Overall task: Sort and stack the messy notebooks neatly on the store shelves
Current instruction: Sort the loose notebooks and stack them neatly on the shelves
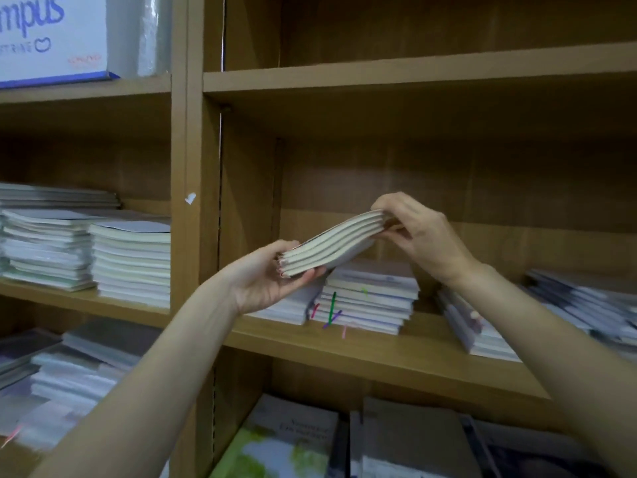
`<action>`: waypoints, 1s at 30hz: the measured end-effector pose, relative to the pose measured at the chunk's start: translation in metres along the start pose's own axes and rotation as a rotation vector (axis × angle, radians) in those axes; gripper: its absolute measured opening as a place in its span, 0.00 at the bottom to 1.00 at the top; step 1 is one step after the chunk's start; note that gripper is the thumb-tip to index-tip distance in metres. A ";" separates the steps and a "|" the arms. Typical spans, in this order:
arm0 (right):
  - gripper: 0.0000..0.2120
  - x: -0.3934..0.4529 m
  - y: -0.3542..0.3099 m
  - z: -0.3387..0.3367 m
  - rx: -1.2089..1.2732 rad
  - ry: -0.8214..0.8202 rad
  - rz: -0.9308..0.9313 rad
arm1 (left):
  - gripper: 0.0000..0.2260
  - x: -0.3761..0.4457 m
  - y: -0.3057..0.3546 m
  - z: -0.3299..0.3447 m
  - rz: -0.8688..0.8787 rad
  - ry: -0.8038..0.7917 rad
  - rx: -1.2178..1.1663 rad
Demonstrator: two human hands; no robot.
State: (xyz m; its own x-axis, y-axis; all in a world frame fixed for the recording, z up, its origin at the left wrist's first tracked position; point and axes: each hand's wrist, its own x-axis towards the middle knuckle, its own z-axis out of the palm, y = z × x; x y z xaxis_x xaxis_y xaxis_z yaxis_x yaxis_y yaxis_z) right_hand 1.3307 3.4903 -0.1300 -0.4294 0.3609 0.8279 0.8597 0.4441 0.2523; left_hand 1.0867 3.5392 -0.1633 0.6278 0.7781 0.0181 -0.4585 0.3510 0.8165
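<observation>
A small bundle of several thin notebooks [332, 243] with cream page edges is held in the air in front of the middle shelf [396, 353]. My left hand [265, 277] grips its lower left end, thumb on top and fingers underneath. My right hand [413, 229] pinches the raised right end, so the bundle sags in the middle. Right below it a stack of white notebooks [368, 298] with coloured ribbon markers lies on the shelf. A lower white stack [293, 307] sits to its left, partly hidden by my left hand.
Slanting, untidy notebook piles [565, 315] fill the shelf's right end. Neat stacks [131, 260] stand in the left bay, with wrapped packs [86, 370] below them. Larger books [289, 439] lie on the bottom shelf. A white box [51, 36] sits top left.
</observation>
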 end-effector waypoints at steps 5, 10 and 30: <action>0.16 -0.035 0.001 -0.040 0.146 0.078 0.319 | 0.11 0.010 -0.020 0.056 0.274 0.010 0.132; 0.28 -0.087 0.026 -0.104 0.479 -0.068 0.913 | 0.16 0.042 -0.069 0.132 0.392 -0.116 0.259; 0.27 -0.242 0.120 -0.240 0.201 -0.003 1.132 | 0.21 0.123 -0.217 0.276 0.207 -0.173 0.808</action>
State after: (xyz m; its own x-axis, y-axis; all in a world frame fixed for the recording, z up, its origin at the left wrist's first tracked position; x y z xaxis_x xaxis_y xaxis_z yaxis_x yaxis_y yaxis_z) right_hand 1.6039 3.2591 -0.1797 0.5603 0.6382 0.5280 0.6938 -0.0134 -0.7200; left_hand 1.4372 3.4152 -0.1793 0.6980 0.6722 0.2469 -0.0259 -0.3208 0.9468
